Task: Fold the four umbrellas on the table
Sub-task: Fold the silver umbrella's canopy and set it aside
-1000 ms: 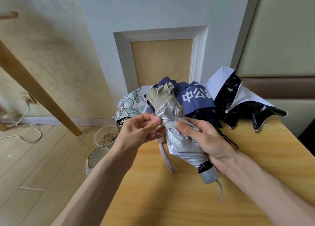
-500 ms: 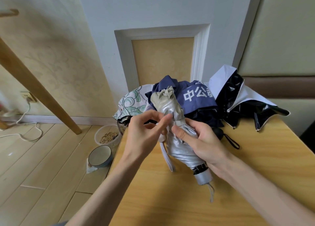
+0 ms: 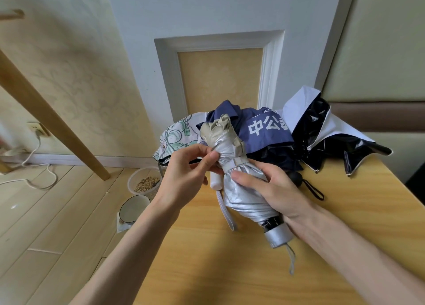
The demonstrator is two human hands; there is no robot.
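I hold a silver umbrella (image 3: 243,189) with a khaki inner side above the wooden table (image 3: 230,270), its canopy bunched and a strap (image 3: 234,163) wrapped round its upper part. My right hand (image 3: 273,189) grips the rolled canopy, the silver handle (image 3: 279,235) sticking out below the palm. My left hand (image 3: 190,169) pinches the strap's end at the umbrella's left side. Behind lie a navy umbrella (image 3: 264,130) with white characters, a floral umbrella (image 3: 177,134) and a black-and-white umbrella (image 3: 326,132), all loose and unfolded.
A white handle with a flat strap (image 3: 224,209) lies on the table under the silver umbrella. A black handle with a loop (image 3: 305,185) lies to the right. On the floor at left stand a tub of grain (image 3: 143,183) and a bowl (image 3: 133,209).
The strap has been drawn round the silver umbrella's canopy. My left hand moved from the bunched fabric to the strap's end, and my right hand slid a little higher on the canopy.
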